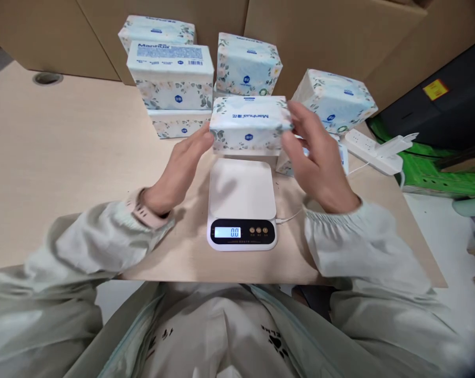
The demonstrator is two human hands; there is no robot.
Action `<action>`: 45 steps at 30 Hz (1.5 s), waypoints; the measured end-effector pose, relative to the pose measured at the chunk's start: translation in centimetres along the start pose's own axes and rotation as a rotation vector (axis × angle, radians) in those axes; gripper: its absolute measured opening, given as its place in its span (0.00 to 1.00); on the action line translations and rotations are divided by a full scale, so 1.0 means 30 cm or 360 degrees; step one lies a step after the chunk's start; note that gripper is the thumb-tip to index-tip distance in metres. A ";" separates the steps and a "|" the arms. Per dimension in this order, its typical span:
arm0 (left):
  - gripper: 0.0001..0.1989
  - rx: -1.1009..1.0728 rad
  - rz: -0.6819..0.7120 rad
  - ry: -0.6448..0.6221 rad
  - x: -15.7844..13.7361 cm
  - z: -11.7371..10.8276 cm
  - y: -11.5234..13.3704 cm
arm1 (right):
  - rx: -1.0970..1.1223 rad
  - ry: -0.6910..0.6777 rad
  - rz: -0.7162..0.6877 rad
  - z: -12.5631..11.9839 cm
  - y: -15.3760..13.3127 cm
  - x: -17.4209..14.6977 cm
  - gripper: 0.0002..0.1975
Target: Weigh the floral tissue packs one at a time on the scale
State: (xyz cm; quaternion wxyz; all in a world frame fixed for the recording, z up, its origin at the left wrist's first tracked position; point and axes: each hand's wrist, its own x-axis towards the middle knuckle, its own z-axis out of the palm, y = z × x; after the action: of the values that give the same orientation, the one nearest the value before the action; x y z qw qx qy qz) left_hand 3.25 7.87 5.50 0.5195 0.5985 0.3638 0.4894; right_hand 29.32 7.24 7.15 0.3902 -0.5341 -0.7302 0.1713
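A floral tissue pack [248, 126] is held between my two hands, level and just past the back edge of a white kitchen scale [242, 189]. My left hand [182, 165] presses against the pack's left end, fingertips partly hidden beside it. At the right end, my right hand [318, 157] grips with the thumb at the front and the fingers at the top corner. The scale's plate bears only a shadow, and its lit display [227, 232] reads 0.0.
Stacked tissue packs [174, 79] stand behind at the left, with another stack [248, 65] at the centre back and one [335, 100] at the right. A power strip [375, 152] lies on the right of the wooden table [83, 157]. Cardboard boxes [324, 37] line the back.
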 end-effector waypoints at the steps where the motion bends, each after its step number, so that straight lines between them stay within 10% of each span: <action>1: 0.17 0.0006 0.0054 0.0011 -0.043 -0.004 0.027 | 0.0069 0.0020 -0.0024 -0.026 -0.038 -0.056 0.28; 10: 0.24 0.0403 0.0128 0.0023 -0.305 -0.061 -0.021 | 0.0170 0.0072 -0.0048 0.004 -0.052 -0.383 0.33; 21: 0.11 0.0291 0.0157 0.0529 -0.282 -0.044 -0.080 | 0.0366 0.0889 0.0088 0.083 0.071 -0.367 0.16; 29: 0.10 0.0198 0.0062 0.0657 -0.269 -0.041 -0.088 | 0.0337 0.0864 0.0291 0.061 0.081 -0.355 0.13; 45: 0.07 0.0121 0.0211 0.0722 -0.238 -0.070 -0.133 | 0.0295 0.0928 0.0002 0.073 0.117 -0.351 0.13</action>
State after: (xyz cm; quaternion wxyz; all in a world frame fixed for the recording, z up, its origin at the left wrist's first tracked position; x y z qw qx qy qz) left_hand -0.32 2.46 0.08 0.3683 0.5150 0.4491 0.6304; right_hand 31.25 -0.72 -0.65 0.6304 -0.5232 -0.5683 0.0769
